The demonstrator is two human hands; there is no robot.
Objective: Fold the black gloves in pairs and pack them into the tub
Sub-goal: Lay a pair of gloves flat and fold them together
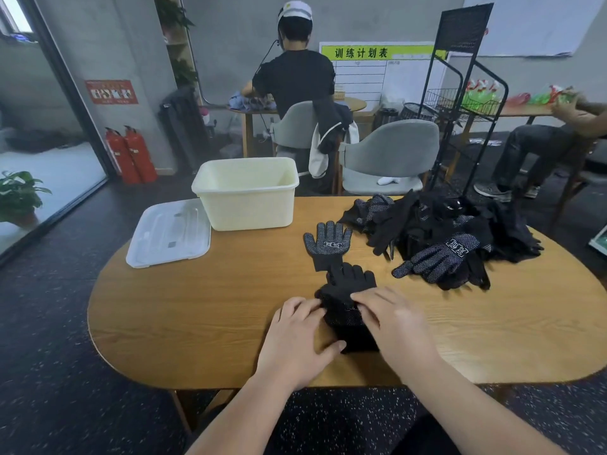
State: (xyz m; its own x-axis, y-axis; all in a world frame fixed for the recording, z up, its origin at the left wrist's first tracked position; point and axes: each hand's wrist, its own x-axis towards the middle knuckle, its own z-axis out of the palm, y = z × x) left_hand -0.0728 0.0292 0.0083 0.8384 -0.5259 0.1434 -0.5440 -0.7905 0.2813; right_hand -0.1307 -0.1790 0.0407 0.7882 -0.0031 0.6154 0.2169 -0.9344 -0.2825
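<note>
A person works a black glove (348,289) at the near middle of a wooden table (197,310). The left hand (295,336) holds the glove's left edge with bent fingers, thumb on the cuff. The right hand (391,320) presses it with straight fingers. A dotted glove (328,246) touches its far end, the glove pile (453,238) lies to the right, and the cream tub (246,208) stands far left beside its clear lid (169,233).
</note>
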